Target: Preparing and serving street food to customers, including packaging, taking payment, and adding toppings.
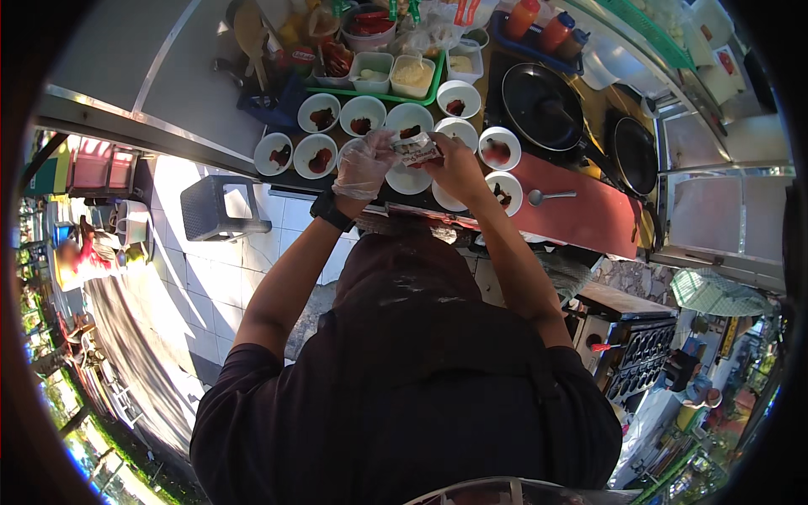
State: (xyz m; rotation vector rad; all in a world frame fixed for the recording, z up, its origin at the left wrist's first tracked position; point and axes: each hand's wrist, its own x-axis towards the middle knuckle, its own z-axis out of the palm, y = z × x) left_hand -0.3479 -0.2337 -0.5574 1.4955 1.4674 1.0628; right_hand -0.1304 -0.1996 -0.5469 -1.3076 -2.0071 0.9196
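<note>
My left hand [365, 165], in a clear plastic glove with a black watch at the wrist, grips one end of a small printed sachet [415, 150]. The fingers of my right hand [456, 169], bare, pinch its other end. Both hands hover over several white bowls, partly hiding the middle ones. Dark red and black sauce lies in many bowls, such as the front-left bowl [273, 154] and the bowl near it [315, 156]. Right of my right hand stand another sauced bowl [499, 149] and a bowl with dark streaks [504, 194]. Whether the sachet is torn open is unclear.
Behind the bowls, a green tray [435, 88] holds tubs of ingredients. A blue basket [505, 35] carries sauce bottles. To the right are a large frying pan [543, 107], a smaller pan [634, 154] and a metal spoon [551, 196] on a red surface [581, 221].
</note>
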